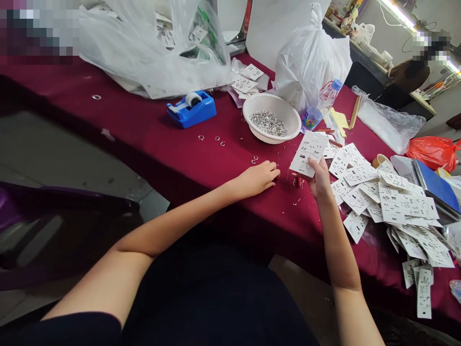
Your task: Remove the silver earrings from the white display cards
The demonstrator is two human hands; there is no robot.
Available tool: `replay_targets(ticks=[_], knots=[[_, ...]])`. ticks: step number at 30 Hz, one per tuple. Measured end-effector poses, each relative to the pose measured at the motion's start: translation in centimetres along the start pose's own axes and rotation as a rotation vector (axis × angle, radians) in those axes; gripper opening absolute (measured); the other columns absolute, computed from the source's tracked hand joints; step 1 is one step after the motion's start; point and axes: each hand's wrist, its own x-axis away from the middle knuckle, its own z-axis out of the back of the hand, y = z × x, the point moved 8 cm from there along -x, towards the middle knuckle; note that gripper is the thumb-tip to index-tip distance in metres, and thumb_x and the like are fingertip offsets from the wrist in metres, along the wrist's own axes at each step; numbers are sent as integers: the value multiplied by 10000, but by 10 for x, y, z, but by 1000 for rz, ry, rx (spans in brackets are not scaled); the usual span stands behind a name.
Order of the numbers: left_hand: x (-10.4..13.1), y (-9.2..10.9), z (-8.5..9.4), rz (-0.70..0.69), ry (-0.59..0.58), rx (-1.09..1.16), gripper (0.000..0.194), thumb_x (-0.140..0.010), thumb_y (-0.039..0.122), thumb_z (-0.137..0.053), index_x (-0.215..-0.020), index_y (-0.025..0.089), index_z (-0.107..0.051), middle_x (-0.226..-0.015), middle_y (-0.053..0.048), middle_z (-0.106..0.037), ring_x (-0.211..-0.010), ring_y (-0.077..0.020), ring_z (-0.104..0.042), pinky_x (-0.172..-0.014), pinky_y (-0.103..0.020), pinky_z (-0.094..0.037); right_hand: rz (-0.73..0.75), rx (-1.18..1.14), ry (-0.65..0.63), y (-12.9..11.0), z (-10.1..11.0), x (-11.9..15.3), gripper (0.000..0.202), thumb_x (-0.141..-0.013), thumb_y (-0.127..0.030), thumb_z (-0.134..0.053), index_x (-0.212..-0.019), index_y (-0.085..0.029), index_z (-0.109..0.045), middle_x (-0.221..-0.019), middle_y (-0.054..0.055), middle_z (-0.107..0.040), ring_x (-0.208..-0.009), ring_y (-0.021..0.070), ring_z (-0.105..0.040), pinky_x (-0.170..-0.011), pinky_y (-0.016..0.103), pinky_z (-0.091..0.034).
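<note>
My right hand [320,180] grips the lower edge of a white card [310,150] with small earrings on it, held tilted above the table. My left hand [257,179] rests on the dark red cloth, fingers bent and close together; whether something small is under the fingertips is hidden. Just beyond it lie small silver rings [254,159]. A white bowl [256,126] full of small metal pieces stands behind both hands. Several white cards [392,197] with jewellery are heaped to the right of my right hand.
A blue tape dispenser [196,111] stands at the left, before a large plastic bag [144,67]. Behind the bowl are a tied white bag [306,53] and a plastic bottle [326,98]. A red bag [434,151] lies at the far right. The table's front edge runs diagonally.
</note>
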Motion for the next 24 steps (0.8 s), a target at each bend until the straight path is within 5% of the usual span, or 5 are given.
replay_targets(ticks=[4, 9, 17, 24], knots=[[-7, -4, 0, 16, -9, 27, 209, -931, 84, -405, -963, 132, -606, -1015, -125, -615, -968, -240, -563, -733, -319, -432, 1, 14, -21, -4, -5, 5, 509, -747, -358, -673, -1210, -261, -486, -1348, 52, -596, -1168, 262, -637, -825, 429, -670], [-11, -6, 7, -2, -12, 138, 122, -913, 110, -451, -897, 142, -568, -960, -91, -625, -912, -213, -584, -815, -324, -462, -14, 20, -42, -1, -7, 6, 531, -732, -394, -704, -1194, -268, -475, -1391, 53, -574, -1202, 279, -617, -832, 446, -666], [-8, -22, 30, 100, 411, 1009, 157, -837, 317, -603, -878, 174, -555, -869, -10, -633, -827, -151, -602, -796, -286, -486, 77, 70, -121, 4, -20, 6, 542, -736, -488, -727, -1147, -257, -459, -1348, 72, -590, -1189, 258, -616, -915, 444, -632], [-4, -32, 22, 153, 418, 1134, 225, -841, 334, -615, -937, 154, -709, -866, -24, -692, -750, -120, -583, -715, -248, -461, 103, 80, -177, 10, -29, 8, 593, -751, -524, -722, -1214, -260, -464, -1360, 84, -590, -1239, 262, -599, -991, 453, -598]])
